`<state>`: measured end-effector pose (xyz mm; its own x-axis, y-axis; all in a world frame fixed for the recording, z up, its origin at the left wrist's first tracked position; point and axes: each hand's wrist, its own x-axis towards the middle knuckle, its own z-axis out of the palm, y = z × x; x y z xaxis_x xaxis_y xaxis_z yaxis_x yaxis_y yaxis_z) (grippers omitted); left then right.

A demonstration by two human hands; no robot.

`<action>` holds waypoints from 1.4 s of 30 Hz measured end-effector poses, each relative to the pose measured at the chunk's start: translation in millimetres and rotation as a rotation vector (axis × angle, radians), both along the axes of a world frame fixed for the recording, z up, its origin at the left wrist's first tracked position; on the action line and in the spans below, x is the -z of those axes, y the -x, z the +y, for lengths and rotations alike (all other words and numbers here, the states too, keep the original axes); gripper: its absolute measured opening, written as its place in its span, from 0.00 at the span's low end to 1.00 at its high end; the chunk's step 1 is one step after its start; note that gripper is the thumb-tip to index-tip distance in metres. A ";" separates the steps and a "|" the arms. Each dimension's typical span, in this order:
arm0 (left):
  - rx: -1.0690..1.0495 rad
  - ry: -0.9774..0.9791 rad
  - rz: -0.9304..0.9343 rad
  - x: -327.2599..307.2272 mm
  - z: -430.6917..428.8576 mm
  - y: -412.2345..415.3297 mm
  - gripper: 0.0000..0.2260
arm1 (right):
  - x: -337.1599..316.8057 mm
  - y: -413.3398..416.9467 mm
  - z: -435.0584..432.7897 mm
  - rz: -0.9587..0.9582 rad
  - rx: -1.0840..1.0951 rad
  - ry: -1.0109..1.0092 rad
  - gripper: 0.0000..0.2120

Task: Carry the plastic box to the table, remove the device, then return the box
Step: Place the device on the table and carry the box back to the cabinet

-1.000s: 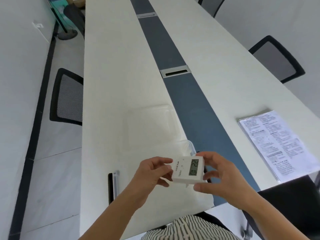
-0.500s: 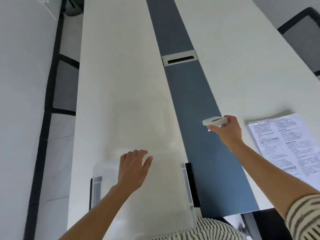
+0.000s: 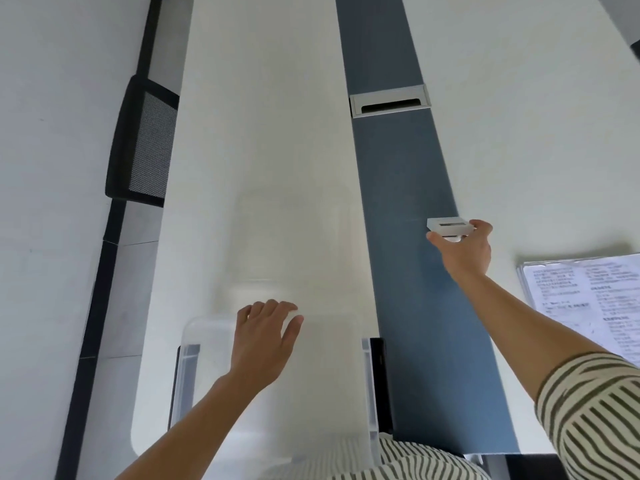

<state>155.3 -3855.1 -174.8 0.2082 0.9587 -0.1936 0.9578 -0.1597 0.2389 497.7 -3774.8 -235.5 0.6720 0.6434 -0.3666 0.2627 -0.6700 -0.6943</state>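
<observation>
A clear plastic box (image 3: 367, 382) with black side latches stands at the near edge of the white table (image 3: 263, 133). Just beyond the box, its clear lid (image 3: 294, 237) lies flat on the table. My left hand (image 3: 265, 336) reaches over the box's far rim, fingers curled, and I cannot tell whether it grips the rim. My right hand (image 3: 465, 249) holds the small white device (image 3: 448, 227) out over the right edge of the table's dark blue centre strip (image 3: 408, 188).
A stack of printed papers (image 3: 585, 299) lies at the right. A metal cable slot (image 3: 389, 100) sits in the strip further up. A black mesh chair (image 3: 142, 143) stands left of the table, beside a white wall.
A second ago both hands held the device in front of me. My right hand has since carried it out to the right, while my left hand has dropped onto the box's rim.
</observation>
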 end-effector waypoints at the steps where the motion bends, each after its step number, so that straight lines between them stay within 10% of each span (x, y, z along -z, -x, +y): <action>1: 0.001 0.009 -0.002 -0.5 0.4 -0.3 0.19 | -1.2 -0.1 -0.3 0.007 -0.004 0.012 0.39; 6: -0.019 0.031 -0.133 -7.0 1.8 4.5 0.23 | -16.9 3.3 -7.2 -0.135 -0.070 0.076 0.51; 13: -0.285 -0.165 -0.251 -21.0 -4.4 46.8 0.18 | -40.6 53.6 4.1 -0.168 -0.371 -0.080 0.22; 21: -0.619 0.037 -0.154 1.7 -71.6 119.6 0.26 | 1.4 134.6 30.0 -0.172 -0.671 0.407 0.37; 30: -0.690 0.031 -0.259 14.7 -93.1 123.4 0.22 | 4.6 124.2 42.2 -0.268 -0.583 0.399 0.13; 42: -0.688 0.034 -0.432 12.7 -93.1 129.0 0.21 | -99.8 120.5 -5.3 0.537 -0.211 0.051 0.04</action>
<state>26.3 -3948.1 -187.6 -0.3625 0.8944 -0.2620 0.6611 0.4450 0.6041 377.2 -3780.1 -135.7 0.2425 0.7157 -0.6550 0.0144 -0.6777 -0.7352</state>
